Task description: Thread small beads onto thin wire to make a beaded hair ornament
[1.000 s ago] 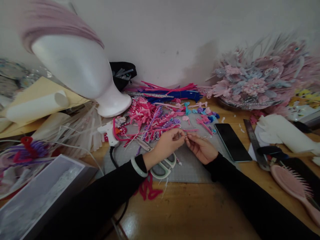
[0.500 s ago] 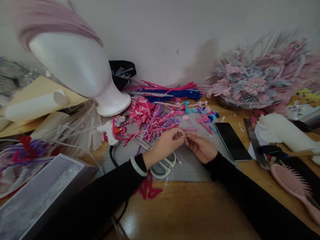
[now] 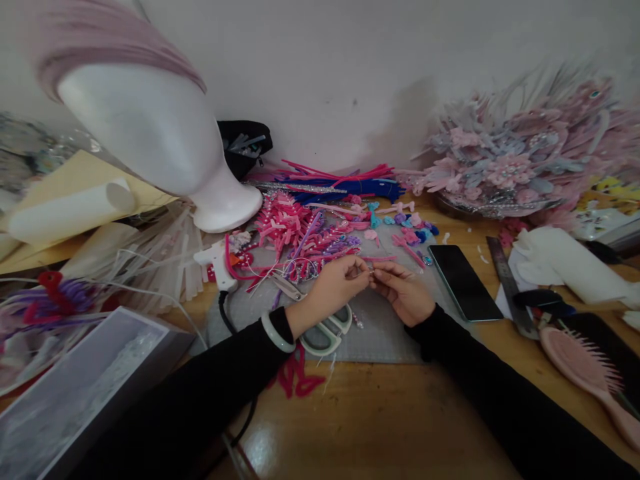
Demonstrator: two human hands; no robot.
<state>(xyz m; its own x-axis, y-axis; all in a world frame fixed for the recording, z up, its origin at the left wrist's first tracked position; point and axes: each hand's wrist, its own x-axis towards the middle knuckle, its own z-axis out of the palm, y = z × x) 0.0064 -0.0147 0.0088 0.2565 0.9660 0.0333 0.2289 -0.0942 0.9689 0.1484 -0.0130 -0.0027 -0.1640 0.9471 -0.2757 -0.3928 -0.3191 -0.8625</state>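
My left hand point(image 3: 337, 285) is closed in a pinch above the grey mat point(image 3: 385, 343), its fingertips meeting those of my right hand point(image 3: 403, 293). The right fingers are also pinched. Whatever lies between the fingertips is too small to make out. Scissors with pale handles point(image 3: 320, 337) rest on the mat, partly under my left wrist. Just beyond the hands spreads a pile of pink and purple fuzzy pieces point(image 3: 285, 223). A white glue gun point(image 3: 217, 265) lies left of the hands, with thin white thread near it.
A white mannequin head point(image 3: 145, 127) stands at the back left. A box of clear material point(image 3: 150, 327) sits at the front left. To the right are a phone point(image 3: 465, 283), a metal ruler point(image 3: 510, 283), a pink hairbrush point(image 3: 575, 360) and a pink floral headpiece point(image 3: 510, 170).
The fingers of my right hand have shifted very slightly at the pinch. My left hand stays in nearly the same place.
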